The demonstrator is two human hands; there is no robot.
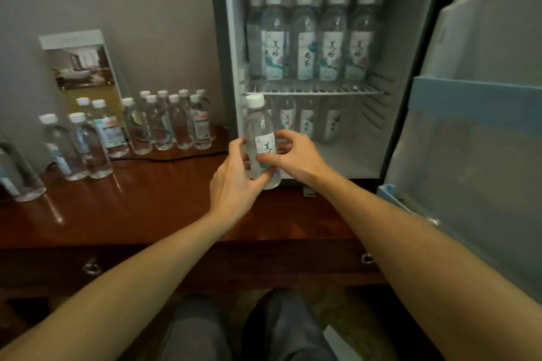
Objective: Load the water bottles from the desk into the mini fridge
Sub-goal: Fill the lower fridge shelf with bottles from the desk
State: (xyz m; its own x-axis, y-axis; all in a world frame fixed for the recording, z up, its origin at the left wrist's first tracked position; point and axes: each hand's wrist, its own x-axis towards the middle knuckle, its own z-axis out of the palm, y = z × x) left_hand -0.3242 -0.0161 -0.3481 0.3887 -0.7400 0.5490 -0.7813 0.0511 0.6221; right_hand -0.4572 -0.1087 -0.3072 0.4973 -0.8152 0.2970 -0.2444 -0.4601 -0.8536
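Observation:
A clear water bottle (pixel 259 126) with a white cap and a white label stands upright in front of the open mini fridge (pixel 416 38). My left hand (pixel 234 184) grips its lower body from the left. My right hand (pixel 293 155) holds it from the right, thumb and fingers curled round the label. Several bottles (pixel 305 38) fill the fridge's wire shelf (pixel 316 90); a few more (pixel 306 123) stand below it. Several bottles (pixel 173 123) remain grouped on the brown desk (pixel 132 208) at the left.
The fridge door (pixel 475 141) hangs open at the right, close to my right forearm. A brochure stand (pixel 79 64) leans against the wall behind the desk bottles. A dark cable (pixel 176 158) runs along the desk's back. Drawer pulls (pixel 91 268) sit below the desk edge.

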